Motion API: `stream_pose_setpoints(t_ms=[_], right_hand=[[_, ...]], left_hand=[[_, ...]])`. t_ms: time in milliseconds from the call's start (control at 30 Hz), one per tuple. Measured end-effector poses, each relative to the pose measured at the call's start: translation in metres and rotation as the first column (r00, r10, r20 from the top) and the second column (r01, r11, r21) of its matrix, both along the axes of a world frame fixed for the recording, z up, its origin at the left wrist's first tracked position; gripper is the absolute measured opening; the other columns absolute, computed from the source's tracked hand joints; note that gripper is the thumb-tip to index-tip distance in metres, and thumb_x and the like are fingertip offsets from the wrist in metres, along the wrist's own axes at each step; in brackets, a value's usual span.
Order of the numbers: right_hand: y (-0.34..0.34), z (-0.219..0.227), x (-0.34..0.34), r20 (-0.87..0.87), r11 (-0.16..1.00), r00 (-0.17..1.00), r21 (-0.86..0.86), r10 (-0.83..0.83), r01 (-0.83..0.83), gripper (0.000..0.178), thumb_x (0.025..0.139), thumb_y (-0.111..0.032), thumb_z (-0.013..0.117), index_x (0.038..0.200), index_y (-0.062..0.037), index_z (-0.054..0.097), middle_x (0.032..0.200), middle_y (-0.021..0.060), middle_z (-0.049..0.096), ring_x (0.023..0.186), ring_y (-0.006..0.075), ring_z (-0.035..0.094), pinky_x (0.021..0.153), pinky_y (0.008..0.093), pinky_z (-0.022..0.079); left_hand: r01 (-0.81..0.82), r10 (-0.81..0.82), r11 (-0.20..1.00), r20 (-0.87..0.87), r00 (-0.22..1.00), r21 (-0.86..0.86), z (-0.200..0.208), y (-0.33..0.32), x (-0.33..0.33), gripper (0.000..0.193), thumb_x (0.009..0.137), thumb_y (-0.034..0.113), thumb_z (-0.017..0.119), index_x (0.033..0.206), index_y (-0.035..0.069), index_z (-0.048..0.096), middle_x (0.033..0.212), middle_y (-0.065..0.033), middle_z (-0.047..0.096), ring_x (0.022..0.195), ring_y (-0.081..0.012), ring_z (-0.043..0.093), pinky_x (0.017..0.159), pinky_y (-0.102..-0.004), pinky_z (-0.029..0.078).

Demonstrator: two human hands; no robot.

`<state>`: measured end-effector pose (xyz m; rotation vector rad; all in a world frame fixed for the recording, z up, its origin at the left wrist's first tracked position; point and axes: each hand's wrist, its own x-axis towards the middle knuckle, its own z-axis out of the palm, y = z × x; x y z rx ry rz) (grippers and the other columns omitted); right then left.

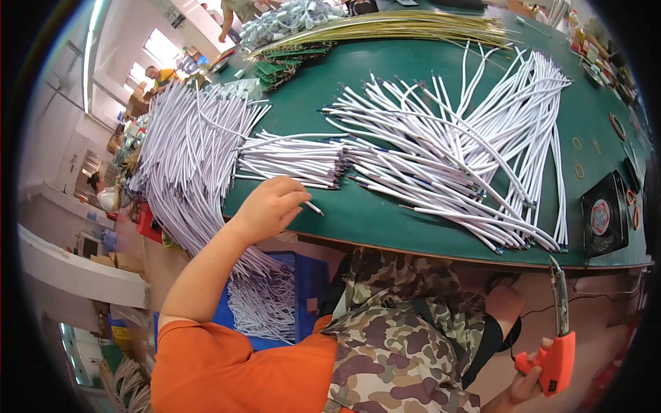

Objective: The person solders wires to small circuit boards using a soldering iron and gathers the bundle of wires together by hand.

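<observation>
My left hand (274, 206) is over the near edge of the green table, its fingers curled and pinched together. A short length of white cable (315, 208) sticks out from under its fingertips; the rest is hidden by the hand. Just beyond lies a small row of white cables (289, 162) with dark ends. My right hand (527, 385), low at the right and off the table, grips an orange pistol-shaped soldering gun (559, 365) with its long metal front pointing up.
A big heap of white cables (186, 144) hangs off the table's left side above a blue bin (310, 289). Loose cables (441, 165) spread across the middle. Yellowish rods (385, 29) lie at the back. A black fan-like box (606, 215) and red scissors (633, 210) sit right.
</observation>
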<state>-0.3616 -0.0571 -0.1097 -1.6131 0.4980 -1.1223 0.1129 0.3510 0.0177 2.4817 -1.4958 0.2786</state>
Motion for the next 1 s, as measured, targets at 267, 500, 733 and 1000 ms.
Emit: stream_pose_setpoints(t_ms=[267, 500, 733, 1000], right_hand=[[0.011, 0.013, 0.006, -0.036, 0.990, 0.999, -0.141, -0.017, 0.012, 0.055, 0.102, -0.034, 0.063, 0.135, 0.0084, 0.052, 0.131, 0.0171, 0.063, 0.084, 0.0135, 0.056, 0.068, 0.0270, 0.048], [0.023, 0.010, 0.002, 0.002, 0.997, 0.999, -0.062, -0.047, 0.047, 0.054, 0.101, -0.034, 0.065, 0.134, 0.0070, 0.053, 0.129, 0.0179, 0.063, 0.084, 0.0127, 0.057, 0.068, 0.0270, 0.048], [0.039, 0.030, 0.006, -0.006, 0.998, 0.999, -0.039, -0.046, 0.046, 0.052, 0.098, -0.034, 0.071, 0.126, 0.0077, 0.059, 0.122, 0.0194, 0.068, 0.086, 0.0155, 0.062, 0.075, 0.0307, 0.052], [0.024, 0.033, 0.003, -0.003, 0.967, 0.977, -0.142, -0.214, 0.211, 0.020, 0.094, -0.024, 0.073, 0.092, -0.0050, 0.070, 0.082, 0.0070, 0.069, 0.068, 0.0221, 0.065, 0.061, 0.0338, 0.052]], left_hand=[[0.299, -0.303, 0.939, -0.003, 0.953, 0.173, -0.019, -0.009, 0.018, 0.034, 0.076, 0.001, 0.073, 0.109, 0.006, 0.068, 0.096, -0.0097, 0.064, 0.091, -0.0310, 0.064, 0.080, -0.0428, 0.054], [0.428, -0.444, 0.871, -0.015, 0.896, -0.242, 0.011, -0.104, 0.007, 0.033, 0.080, -0.003, 0.072, 0.111, 0.005, 0.068, 0.098, -0.0121, 0.063, 0.086, -0.0323, 0.064, 0.074, -0.0405, 0.054], [0.529, -0.594, 0.801, -0.274, 0.756, -0.279, 0.013, -0.205, -0.021, 0.029, 0.087, -0.003, 0.073, 0.114, 0.006, 0.067, 0.098, -0.0117, 0.062, 0.084, -0.0292, 0.063, 0.070, -0.0377, 0.052], [0.695, -0.680, 0.698, -0.464, 0.568, -0.172, 0.025, -0.301, -0.063, 0.047, 0.087, -0.005, 0.072, 0.131, 0.011, 0.065, 0.095, -0.0100, 0.059, 0.084, -0.0287, 0.060, 0.073, -0.0363, 0.050]])
